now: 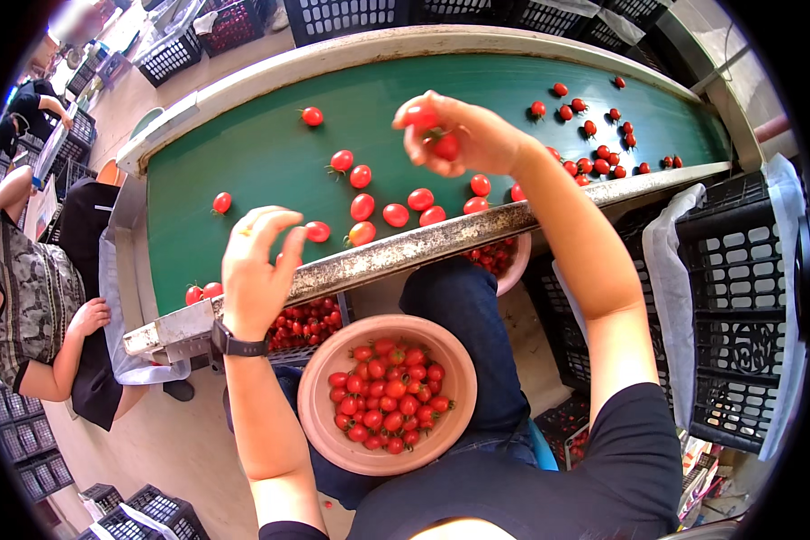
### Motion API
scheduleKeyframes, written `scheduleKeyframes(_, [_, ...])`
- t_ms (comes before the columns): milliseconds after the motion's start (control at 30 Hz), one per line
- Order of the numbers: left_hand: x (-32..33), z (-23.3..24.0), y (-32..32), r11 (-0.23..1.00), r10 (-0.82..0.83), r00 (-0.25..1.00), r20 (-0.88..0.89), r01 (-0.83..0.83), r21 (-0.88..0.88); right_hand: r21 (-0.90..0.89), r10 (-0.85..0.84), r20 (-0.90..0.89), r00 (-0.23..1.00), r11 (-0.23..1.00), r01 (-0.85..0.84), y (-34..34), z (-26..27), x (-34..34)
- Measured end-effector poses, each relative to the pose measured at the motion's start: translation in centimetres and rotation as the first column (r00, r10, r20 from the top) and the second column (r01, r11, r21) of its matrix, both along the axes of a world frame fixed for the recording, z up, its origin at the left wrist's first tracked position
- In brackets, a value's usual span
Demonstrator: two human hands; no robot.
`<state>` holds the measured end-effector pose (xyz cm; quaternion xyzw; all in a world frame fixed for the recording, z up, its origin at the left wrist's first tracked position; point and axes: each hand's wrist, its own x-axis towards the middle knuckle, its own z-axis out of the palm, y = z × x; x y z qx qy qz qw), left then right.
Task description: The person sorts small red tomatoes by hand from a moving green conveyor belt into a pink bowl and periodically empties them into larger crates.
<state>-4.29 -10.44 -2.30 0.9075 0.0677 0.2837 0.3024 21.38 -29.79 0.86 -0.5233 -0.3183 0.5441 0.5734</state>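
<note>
My left hand [260, 263], with a dark watch at its wrist, hovers over the near edge of the green conveyor belt [256, 155]. Its fingers are apart, close to a cherry tomato [318, 231] lying on the belt. My right hand [455, 135] is raised above the belt's middle and holds red cherry tomatoes [445, 146] in its curled fingers. More tomatoes lie scattered on the belt, many towards the right end. On my lap rests a round pinkish plastic basin [455, 378] with a heap of cherry tomatoes in it.
A worn metal rail [412, 251] edges the belt. Below it stand a crate of small tomatoes [307, 322] and another basin [516, 263]. Black plastic crates [736, 270] with white liners are at right. A co-worker in a patterned shirt [37, 290] sits at left; another person bends farther back.
</note>
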Motion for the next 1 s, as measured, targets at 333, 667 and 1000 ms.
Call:
scheduleKeyframes(333, [-0.7, -0.3, 2.4, 0.989, 0.028, 0.967, -0.255, 0.011, 0.151, -0.239, 0.037, 0.662, 0.748, 0.957, 0.164, 0.0, -0.7, -1.6])
scheduleKeyframes(667, [-2.3, -0.6, 4.9, 0.964, 0.264, 0.962, -0.070, -0.265, -0.007, -0.033, 0.005, 0.901, 0.435, 0.998, 0.057, 6.8, -1.7, -4.9])
scheduleKeyframes(1000, [-2.2, -0.7, 4.8, 0.980, 0.199, 0.973, -0.114, -0.199, 0.007, -0.132, 0.143, 0.987, 0.076, 0.983, -0.130, 16.4, -4.0, -7.5])
